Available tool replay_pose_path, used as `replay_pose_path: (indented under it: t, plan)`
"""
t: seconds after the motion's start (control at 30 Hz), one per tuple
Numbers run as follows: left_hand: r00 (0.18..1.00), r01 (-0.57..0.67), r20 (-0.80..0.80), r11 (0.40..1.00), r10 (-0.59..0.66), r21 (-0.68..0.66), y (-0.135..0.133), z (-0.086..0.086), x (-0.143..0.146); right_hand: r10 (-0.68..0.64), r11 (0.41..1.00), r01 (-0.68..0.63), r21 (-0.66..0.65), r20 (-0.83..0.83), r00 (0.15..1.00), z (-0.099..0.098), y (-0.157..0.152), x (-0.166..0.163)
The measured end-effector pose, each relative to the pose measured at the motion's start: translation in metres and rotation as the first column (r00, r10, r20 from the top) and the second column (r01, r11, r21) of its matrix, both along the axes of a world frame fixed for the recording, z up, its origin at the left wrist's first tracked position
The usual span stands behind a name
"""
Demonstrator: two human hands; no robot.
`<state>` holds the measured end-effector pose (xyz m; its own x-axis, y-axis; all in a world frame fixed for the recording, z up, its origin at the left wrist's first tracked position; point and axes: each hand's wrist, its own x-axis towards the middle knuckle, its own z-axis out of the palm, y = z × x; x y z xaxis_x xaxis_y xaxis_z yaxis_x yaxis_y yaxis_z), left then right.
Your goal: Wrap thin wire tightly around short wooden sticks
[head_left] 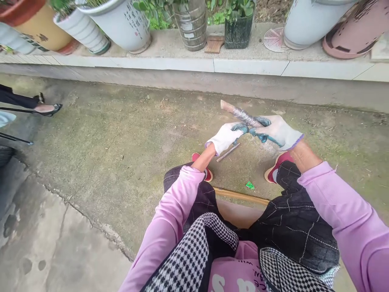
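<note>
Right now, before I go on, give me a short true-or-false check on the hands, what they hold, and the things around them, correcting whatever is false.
1. The left hand and the right hand both wear gloves. True.
2. The right hand holds the wire-wound stick. True.
3. The hands are spread wide apart. False: they are close together, fingertips meeting or nearly so.
4. The green scrap rests on the ledge. False: it lies on the ground.
5. Potted plants stand along the ledge. True.
</note>
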<state>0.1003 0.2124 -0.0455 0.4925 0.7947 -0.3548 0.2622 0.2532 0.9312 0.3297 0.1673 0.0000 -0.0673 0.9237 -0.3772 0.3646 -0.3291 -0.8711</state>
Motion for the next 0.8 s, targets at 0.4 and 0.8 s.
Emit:
replay_pose_path:
  t: [0.4, 0.8]
  plan:
    - [0.954, -0.299, -0.076, 0.913, 0.290, -0.278, 0.008, 0.013, 0.021, -0.052, 0.983, -0.048, 0.177, 0.523, 0.850, -0.036, 0.011, -0.020]
    - [0.980, -0.162, 0.084, 0.965, 0.183, -0.205, 0.034, 0.035, 0.023, -0.117, 0.989, 0.054, -0.138, -0.502, 0.857, -0.011, 0.020, -0.013]
